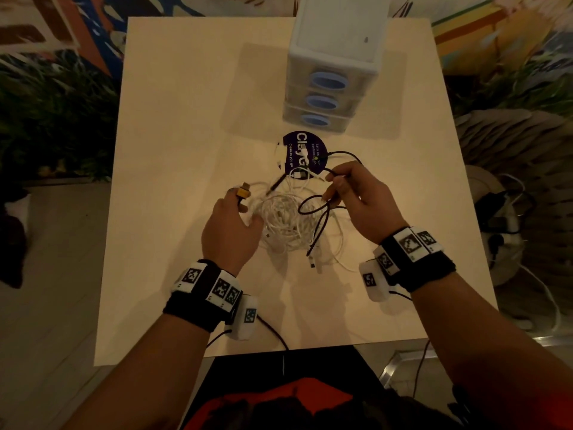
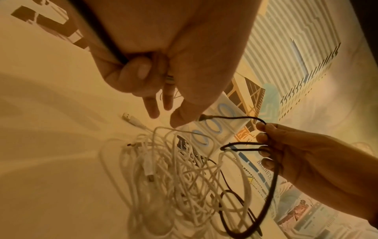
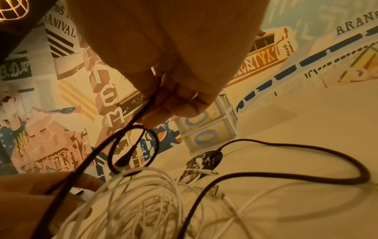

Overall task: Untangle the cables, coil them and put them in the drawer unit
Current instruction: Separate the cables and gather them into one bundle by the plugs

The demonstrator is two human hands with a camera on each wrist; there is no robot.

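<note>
Right hand: the right hand (image 1: 359, 197), right of centre in the head view, had its fingers curled round a black cable (image 1: 313, 209), pinching a small loop of it above the heap, apparently to lift that strand free of the white ones.
Left hand: the left hand (image 1: 231, 226), left of centre, lay on the edge of the heap with fingers partly curled; a yellow-bodied plug (image 1: 243, 191) stuck out by its fingertips, and the left wrist view showed the fingers closed on a plug end, probably anchoring the tangle while the other hand pulled.
White cables: a knotted bundle of white cables (image 1: 286, 225) sat on the table (image 1: 173, 125) between both hands, not yet separated or coiled.
Black cable's run: one end trailed onto the round purple sticker (image 1: 302, 152) above the heap; another stretch dropped through the white loops toward the lower centre.
Drawer unit: the three-drawer unit (image 1: 328, 85) stood at the upper centre, well apart from the heap, all drawers looking closed, so the storing step was judged still ahead.
</note>
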